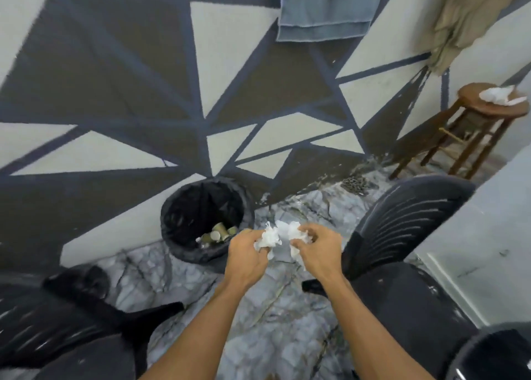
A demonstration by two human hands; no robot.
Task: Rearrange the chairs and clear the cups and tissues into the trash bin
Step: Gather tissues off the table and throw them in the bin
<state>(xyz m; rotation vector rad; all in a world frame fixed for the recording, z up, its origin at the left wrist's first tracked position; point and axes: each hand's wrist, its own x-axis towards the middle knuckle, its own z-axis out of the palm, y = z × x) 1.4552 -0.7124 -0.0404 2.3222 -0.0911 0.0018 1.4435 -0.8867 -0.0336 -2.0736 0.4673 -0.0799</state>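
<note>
Both hands hold crumpled white tissues [280,236] over the marble floor, just right of the trash bin. My left hand [248,254] grips one wad and my right hand [317,250] grips another; the wads touch between them. The black-lined trash bin [172,216] stands against the wall and holds several paper cups [218,234]. More white tissue [501,96] lies on a wooden stool [471,112] at the far right. A black plastic chair [402,236] stands to my right and another black chair [71,331] to my lower left.
A wall painted with grey and white triangles [224,63] runs behind the bin. A blue towel [324,9] and a beige cloth [471,20] hang on it. A third dark chair [500,356] shows at the bottom right corner. Marble floor [275,316] lies between the chairs.
</note>
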